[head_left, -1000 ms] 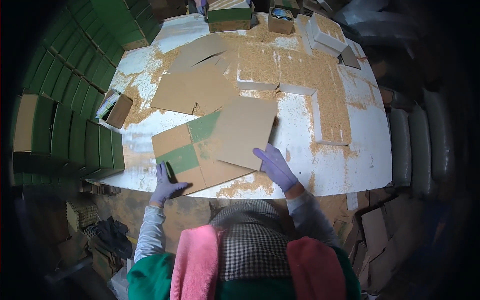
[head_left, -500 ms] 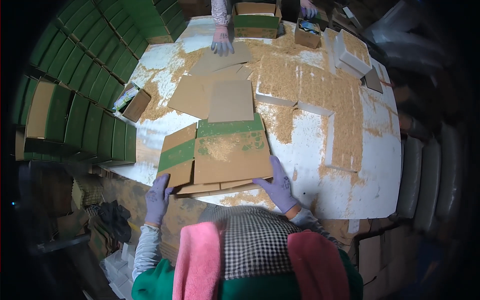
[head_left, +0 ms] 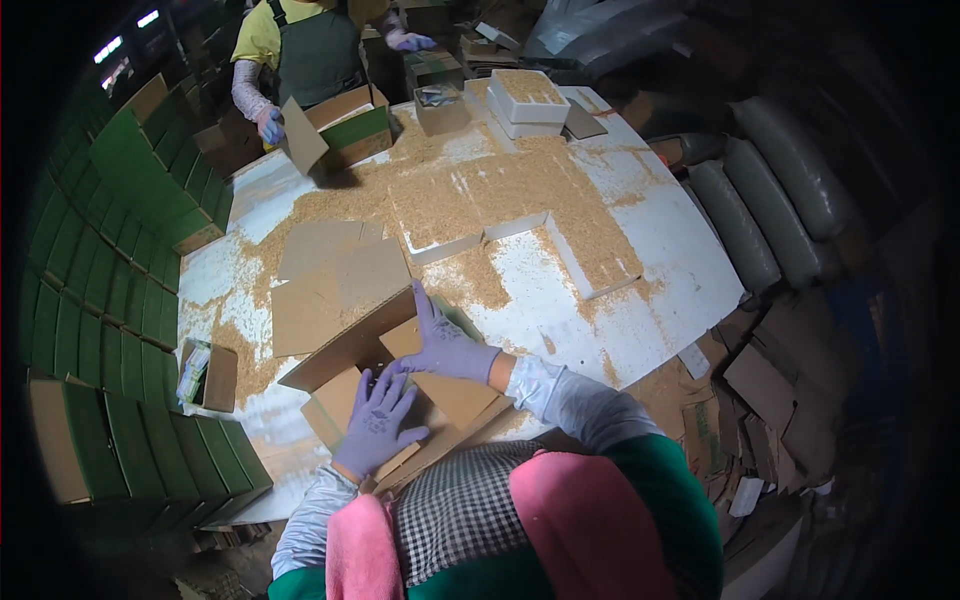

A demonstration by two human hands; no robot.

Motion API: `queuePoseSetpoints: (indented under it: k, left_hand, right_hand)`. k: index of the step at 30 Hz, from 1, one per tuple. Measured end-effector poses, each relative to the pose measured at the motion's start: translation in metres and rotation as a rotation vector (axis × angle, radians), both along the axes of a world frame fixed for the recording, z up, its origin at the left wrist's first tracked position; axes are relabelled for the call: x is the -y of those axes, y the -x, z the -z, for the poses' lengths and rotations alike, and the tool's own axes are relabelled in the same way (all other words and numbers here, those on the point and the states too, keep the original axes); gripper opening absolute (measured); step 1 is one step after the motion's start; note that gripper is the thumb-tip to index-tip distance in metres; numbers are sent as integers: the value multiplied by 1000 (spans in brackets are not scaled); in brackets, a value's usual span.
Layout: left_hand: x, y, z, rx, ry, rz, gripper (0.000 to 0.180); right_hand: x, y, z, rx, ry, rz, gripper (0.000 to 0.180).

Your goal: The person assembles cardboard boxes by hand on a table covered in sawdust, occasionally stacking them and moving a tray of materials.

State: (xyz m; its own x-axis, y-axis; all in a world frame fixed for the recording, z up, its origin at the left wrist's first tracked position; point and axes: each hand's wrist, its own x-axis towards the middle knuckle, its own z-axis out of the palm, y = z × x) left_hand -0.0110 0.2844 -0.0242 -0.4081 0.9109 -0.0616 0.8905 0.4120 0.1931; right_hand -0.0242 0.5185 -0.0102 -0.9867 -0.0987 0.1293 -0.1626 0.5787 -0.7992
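Observation:
In front of me a brown cardboard box (head_left: 350, 340) stands tilted towards me, its walls raised and its flaps folded inward. My left hand (head_left: 378, 425), in a purple glove, lies with fingers spread on the flaps at the near left. My right hand (head_left: 445, 348), also gloved, reaches over the box with fingers stretched out on its flaps and far wall. The fingertips of both hands come close together at the middle, over the dark gap between flaps. Flat cardboard sheets (head_left: 320, 255) lie just beyond the box.
Sawdust (head_left: 560, 195) covers much of the white table (head_left: 685, 270), around white foam trays (head_left: 530, 105). Stacked green boxes (head_left: 100, 445) line the left; a small open carton (head_left: 218, 380) holds packets. Across the table, a co-worker (head_left: 318, 55) holds a cardboard sheet (head_left: 303, 138) beside an open box (head_left: 360, 135).
The flattened box has been opened out and turned. My hands have moved from its near corners onto its inner flaps. The co-worker has lifted a cardboard sheet. My view has swung right.

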Motion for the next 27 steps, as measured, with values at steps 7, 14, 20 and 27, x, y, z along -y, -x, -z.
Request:
queuePoseSetpoints:
  k: [7, 14, 20, 27]
  left_hand:
    - [-13, 35, -66, -312, -312, -279, 79]
    - [-6, 38, -27, 112, -376, -225, 41]
    - [-21, 23, -29, -2, -307, -90, 66]
    - [76, 20, 29, 844, -1473, -737, 73]
  right_hand:
    - [-26, -33, 8, 157, -164, 319, 80]
    - [-26, -127, -63, -407, -305, -173, 50]
    - [-35, -63, 8, 130, 196, 243, 75]
    - [10, -64, -59, 2, 444, 41, 77]
